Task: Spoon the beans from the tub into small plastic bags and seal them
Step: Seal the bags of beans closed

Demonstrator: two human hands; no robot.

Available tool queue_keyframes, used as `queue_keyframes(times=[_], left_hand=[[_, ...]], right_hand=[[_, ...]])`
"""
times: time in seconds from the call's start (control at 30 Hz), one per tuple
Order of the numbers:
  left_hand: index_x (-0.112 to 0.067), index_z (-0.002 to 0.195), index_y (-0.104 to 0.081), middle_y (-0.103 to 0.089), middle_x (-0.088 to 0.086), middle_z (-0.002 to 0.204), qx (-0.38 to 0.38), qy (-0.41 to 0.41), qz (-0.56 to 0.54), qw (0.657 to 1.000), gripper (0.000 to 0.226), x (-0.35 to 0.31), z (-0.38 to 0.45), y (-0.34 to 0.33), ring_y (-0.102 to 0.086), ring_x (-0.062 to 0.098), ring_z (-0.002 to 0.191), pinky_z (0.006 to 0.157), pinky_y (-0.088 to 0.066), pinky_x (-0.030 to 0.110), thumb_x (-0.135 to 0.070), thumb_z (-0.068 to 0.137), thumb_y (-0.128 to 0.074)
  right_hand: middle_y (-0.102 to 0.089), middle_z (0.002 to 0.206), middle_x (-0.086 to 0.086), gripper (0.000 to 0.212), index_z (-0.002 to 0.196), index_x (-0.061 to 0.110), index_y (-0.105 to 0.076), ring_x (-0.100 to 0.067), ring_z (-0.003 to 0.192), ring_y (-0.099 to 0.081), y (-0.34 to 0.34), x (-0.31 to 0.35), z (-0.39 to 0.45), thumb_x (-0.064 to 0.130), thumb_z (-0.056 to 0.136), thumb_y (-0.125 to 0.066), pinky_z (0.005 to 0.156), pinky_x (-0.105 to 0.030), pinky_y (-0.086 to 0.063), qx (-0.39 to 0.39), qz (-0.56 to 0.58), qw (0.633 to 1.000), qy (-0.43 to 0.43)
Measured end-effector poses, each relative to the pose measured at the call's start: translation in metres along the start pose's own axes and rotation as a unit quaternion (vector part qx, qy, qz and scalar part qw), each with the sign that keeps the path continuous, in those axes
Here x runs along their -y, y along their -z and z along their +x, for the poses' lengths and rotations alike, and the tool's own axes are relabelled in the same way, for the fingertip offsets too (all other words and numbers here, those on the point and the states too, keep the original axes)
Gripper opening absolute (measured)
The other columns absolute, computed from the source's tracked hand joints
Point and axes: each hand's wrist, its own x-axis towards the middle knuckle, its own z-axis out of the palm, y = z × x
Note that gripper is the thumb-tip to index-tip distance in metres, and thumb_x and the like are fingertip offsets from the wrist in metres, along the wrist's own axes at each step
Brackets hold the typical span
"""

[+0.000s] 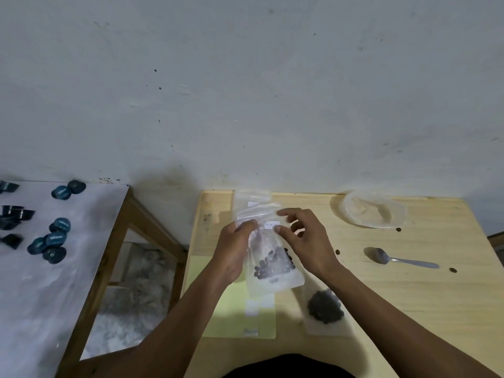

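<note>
Far left of frame: second worktop (41, 282) under a white cover, dark blue caps (56, 238) scattered on it. Centre: my left hand (231, 255) grips the left edge of a small clear bag (268, 257), thumb near its top. Dark beans (274, 264) sit in the bag's lower half; white label (272, 225) near its top. My right hand (302, 238) pinches the bag's upper right edge, thumb and forefinger on the label area, other fingers loosely curled. Below the bag, a pale green sheet (231, 309) on the wooden worktop (409, 296). Lower centre-right: another bag with beans (326, 309) lying flat. Upper right: clear plastic tub (373, 210). Right: a spoon (401, 259) lying on the worktop, a few loose beans near it.
</note>
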Motion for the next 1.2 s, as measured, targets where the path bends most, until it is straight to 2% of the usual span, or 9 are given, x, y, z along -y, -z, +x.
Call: queue_keyframes(times=[0.13, 0.27, 0.37, 0.47, 0.6, 0.77, 0.93, 1.03, 1.2], left_hand=[[-0.015, 0.098, -0.075, -0.077, 0.002, 0.095, 0.008, -0.005, -0.003, 1.000, 0.015, 0.000, -0.005, -0.001, -0.070, 0.018, 0.094, 0.081, -0.049, 0.031, -0.022, 0.092, -0.063], [-0.015, 0.098, -0.073, -0.077, 0.000, 0.093, 0.016, -0.032, 0.021, 0.999, 0.015, -0.003, -0.012, -0.001, -0.071, 0.007, 0.083, 0.071, -0.047, 0.022, -0.025, 0.094, -0.062], [-0.017, 0.099, -0.072, -0.076, -0.002, 0.093, 0.019, -0.058, 0.050, 0.997, 0.014, -0.003, -0.017, 0.001, -0.070, 0.001, 0.078, 0.067, -0.047, 0.018, -0.026, 0.095, -0.062], [-0.020, 0.098, -0.073, -0.077, -0.002, 0.093, 0.022, -0.079, 0.074, 0.994, 0.013, -0.003, -0.019, 0.003, -0.072, 0.012, 0.088, 0.077, -0.054, 0.026, -0.028, 0.093, -0.064], [-0.026, 0.092, -0.073, -0.074, -0.013, 0.081, 0.033, -0.111, 0.110, 0.987, 0.009, -0.006, -0.025, 0.004, -0.065, -0.004, 0.066, 0.056, -0.044, 0.010, -0.028, 0.094, -0.064], [-0.029, 0.089, -0.072, -0.071, -0.015, 0.071, 0.048, -0.132, 0.120, 0.983, 0.013, -0.007, -0.030, 0.003, -0.057, -0.003, 0.053, 0.052, -0.040, 0.012, -0.024, 0.095, -0.062], [-0.027, 0.089, -0.073, -0.069, -0.014, 0.066, 0.071, -0.140, 0.120, 0.980, 0.016, -0.008, -0.033, 0.004, -0.057, -0.003, 0.053, 0.052, -0.040, 0.011, -0.022, 0.096, -0.060], [-0.024, 0.095, -0.075, -0.075, -0.010, 0.080, 0.080, -0.140, 0.113, 0.980, 0.014, -0.008, -0.034, 0.005, -0.066, 0.000, 0.068, 0.057, -0.046, 0.011, -0.024, 0.096, -0.061], [-0.025, 0.096, -0.075, -0.076, -0.010, 0.088, 0.059, -0.154, 0.120, 0.979, 0.009, -0.005, -0.035, 0.005, -0.070, 0.005, 0.083, 0.066, -0.048, 0.015, -0.029, 0.090, -0.069]], right_hand=[[-0.058, 0.102, 0.007, 0.014, 0.099, 0.030, -0.071, -0.003, 0.081, -0.058, 0.000, -0.001, -0.003, 0.026, 0.086, -0.074, 0.071, -0.005, -0.040, 0.011, -0.011, 1.000, -0.008], [-0.061, 0.103, 0.007, 0.010, 0.088, 0.028, -0.066, -0.009, 0.081, -0.059, 0.001, 0.002, -0.004, 0.024, 0.085, -0.075, 0.072, -0.011, -0.044, 0.015, 0.031, 0.997, -0.062], [-0.064, 0.096, 0.005, 0.008, 0.086, 0.018, -0.067, -0.014, 0.073, -0.058, 0.005, 0.008, -0.005, 0.023, 0.086, -0.073, 0.063, -0.010, -0.043, 0.057, 0.054, 0.991, -0.109], [-0.061, 0.104, 0.007, 0.007, 0.085, 0.021, -0.067, -0.009, 0.089, -0.059, 0.009, 0.012, -0.006, 0.026, 0.088, -0.071, 0.069, -0.008, -0.041, 0.076, 0.001, 0.993, -0.086], [-0.055, 0.114, 0.005, 0.004, 0.088, 0.025, -0.069, -0.004, 0.110, -0.048, 0.010, 0.015, -0.004, 0.028, 0.086, -0.071, 0.082, -0.005, -0.033, 0.090, -0.053, 0.993, -0.053], [-0.048, 0.121, 0.001, 0.006, 0.089, 0.025, -0.069, -0.012, 0.123, -0.042, 0.009, 0.021, -0.002, 0.029, 0.086, -0.072, 0.092, -0.022, -0.032, 0.095, -0.069, 0.991, -0.063], [-0.046, 0.124, 0.001, 0.008, 0.091, 0.024, -0.070, -0.012, 0.127, -0.038, 0.010, 0.027, -0.003, 0.029, 0.086, -0.073, 0.095, -0.022, -0.031, 0.083, -0.089, 0.991, -0.046], [-0.047, 0.125, 0.001, 0.010, 0.091, 0.023, -0.071, -0.011, 0.126, -0.038, 0.010, 0.031, -0.004, 0.030, 0.086, -0.073, 0.093, -0.022, -0.030, 0.089, -0.088, 0.991, -0.054], [-0.057, 0.110, -0.001, 0.021, 0.100, 0.021, -0.060, -0.015, 0.096, -0.058, 0.010, 0.034, -0.007, 0.026, 0.084, -0.074, 0.073, -0.019, -0.042, 0.069, -0.015, 0.994, -0.083]])
